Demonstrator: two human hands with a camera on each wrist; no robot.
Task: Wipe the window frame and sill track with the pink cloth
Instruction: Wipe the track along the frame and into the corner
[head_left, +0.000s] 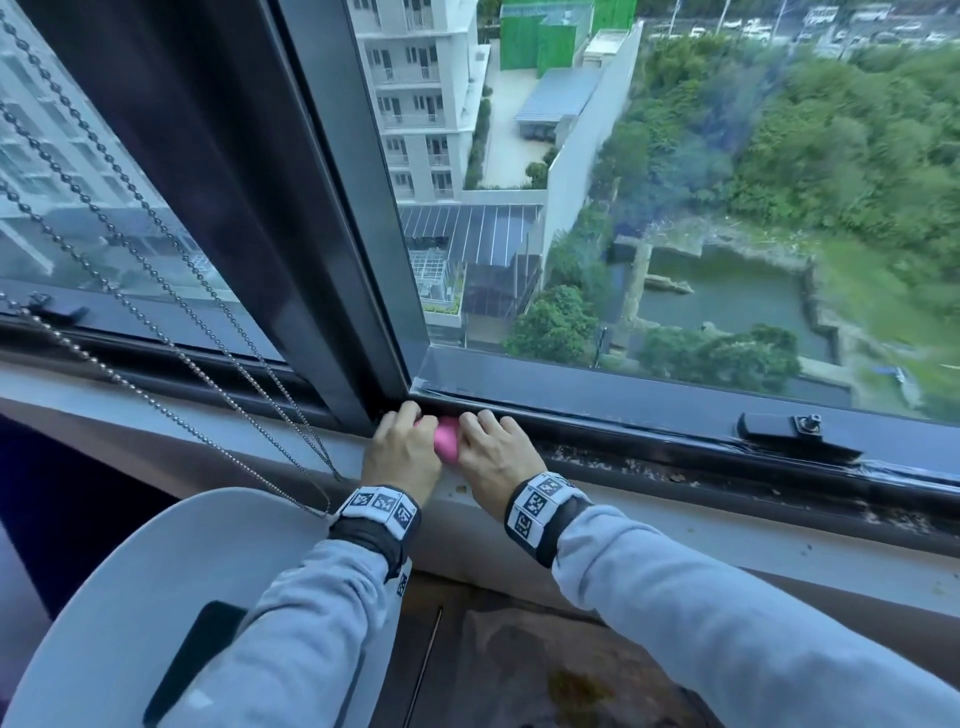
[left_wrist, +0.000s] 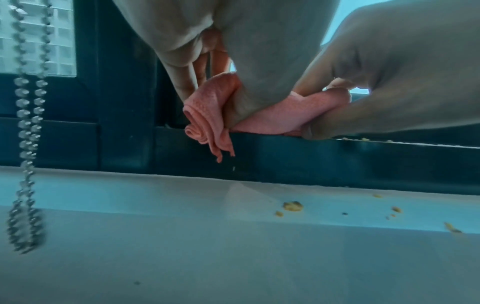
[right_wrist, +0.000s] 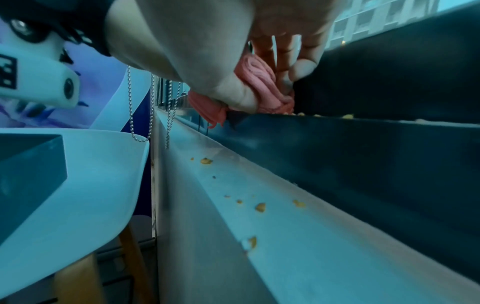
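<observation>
Head cam: I'm seeing bead chains (head_left: 156, 332) hanging left, one white chair (head_left: 130, 597) near-left, one latch (head_left: 779, 428) right. Both hands, left hand (head_left: 402, 452) and right hand (head_left: 493, 452), are pinching one pink cloth (head_left: 447, 439) at the sill track (head_left: 675, 467) corner.

Left wrist: crumbs (left_wrist: 293, 205) are sitting on the ledge (left_wrist: 182, 226); cloth's rolled.

Right wrist: fingers (right_wrist: 303, 67) are curling round it.

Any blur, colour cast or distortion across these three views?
Head view: daylit, fisheye-bent window frame, trees smeared at right. Left wrist view: bluish cast, bead chain blurred, pink cloth sharp. Right wrist view: bluish, dim, sill soft.
</observation>
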